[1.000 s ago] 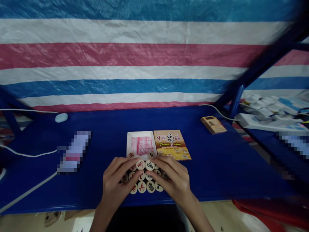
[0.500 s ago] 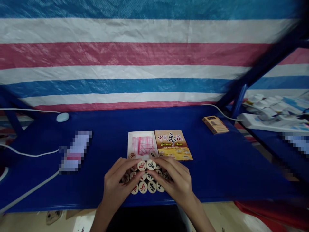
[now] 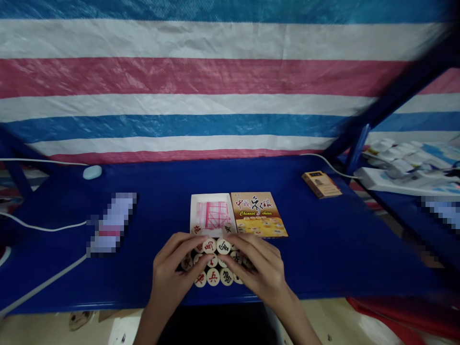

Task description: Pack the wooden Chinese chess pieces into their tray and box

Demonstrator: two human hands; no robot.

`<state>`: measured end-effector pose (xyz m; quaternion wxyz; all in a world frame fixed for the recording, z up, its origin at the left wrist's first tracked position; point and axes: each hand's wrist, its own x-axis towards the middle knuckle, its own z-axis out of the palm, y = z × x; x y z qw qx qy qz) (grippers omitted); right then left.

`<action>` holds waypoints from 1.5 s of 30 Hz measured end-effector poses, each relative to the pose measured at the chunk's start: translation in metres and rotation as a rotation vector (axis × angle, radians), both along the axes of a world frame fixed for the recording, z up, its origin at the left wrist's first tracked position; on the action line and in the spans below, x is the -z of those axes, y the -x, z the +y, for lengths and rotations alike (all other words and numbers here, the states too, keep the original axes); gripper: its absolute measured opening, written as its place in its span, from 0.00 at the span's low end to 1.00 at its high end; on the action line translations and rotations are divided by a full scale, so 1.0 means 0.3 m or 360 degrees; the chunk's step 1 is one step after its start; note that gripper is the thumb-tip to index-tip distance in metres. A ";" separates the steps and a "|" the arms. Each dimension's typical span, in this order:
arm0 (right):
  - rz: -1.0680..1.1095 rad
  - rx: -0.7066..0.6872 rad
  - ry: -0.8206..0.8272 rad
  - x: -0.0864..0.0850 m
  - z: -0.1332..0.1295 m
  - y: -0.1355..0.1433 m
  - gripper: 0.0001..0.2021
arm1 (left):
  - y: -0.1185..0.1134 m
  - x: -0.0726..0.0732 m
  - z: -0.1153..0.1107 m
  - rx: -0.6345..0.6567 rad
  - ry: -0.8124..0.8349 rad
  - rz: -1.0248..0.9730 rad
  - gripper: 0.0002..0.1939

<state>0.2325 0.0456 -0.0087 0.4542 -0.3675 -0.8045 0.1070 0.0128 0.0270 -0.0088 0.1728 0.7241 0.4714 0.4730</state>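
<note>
Fingers and thumb of my left hand [image 3: 177, 261] pinch a round Chinese chess piece with a red character [image 3: 209, 246]. My right hand [image 3: 257, 258] grips a matching piece with a black character [image 3: 223, 246] right beside it. Both held pieces sit over the rows of other chess pieces [image 3: 213, 276], which lie face up with red and black characters. My hands hide part of these rows. Just beyond stands the open white box [image 3: 193, 211] with a folded red-lined sheet [image 3: 212, 214] and a couple of pieces at its near edge. Its printed lid [image 3: 259, 215] adjoins it on the right.
On the blue table [image 3: 161, 187] a phone with a blurred screen [image 3: 114, 223] lies left, beside a white cable [image 3: 46, 280]. A small white case [image 3: 92, 172] is at the back left. A brown cigarette pack [image 3: 321, 184] and white power strip [image 3: 381, 180] are on the right.
The two held pieces have shifted slightly left, and the black-marked one has turned a little. Both hands keep their grip. The whole view has moved slightly.
</note>
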 end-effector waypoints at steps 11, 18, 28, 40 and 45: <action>-0.0142 0.0273 0.0100 -0.040 0.047 0.009 0.16 | 0.001 -0.010 0.058 -0.0391 -0.0092 0.0226 0.15; -0.0521 0.0226 0.0164 -0.071 0.118 0.024 0.12 | -0.022 -0.017 0.120 -0.0303 -0.0057 0.0561 0.13; -0.0471 0.0140 0.0195 -0.055 0.108 0.025 0.12 | -0.009 0.007 0.097 -0.0207 0.0034 0.0653 0.15; -0.0343 0.0180 0.0210 -0.050 0.109 0.018 0.12 | -0.007 0.006 0.096 -0.0269 0.0020 0.0399 0.12; -0.0257 0.0359 0.0160 -0.013 0.096 -0.023 0.14 | 0.015 0.021 0.095 -0.0418 0.0115 0.0293 0.14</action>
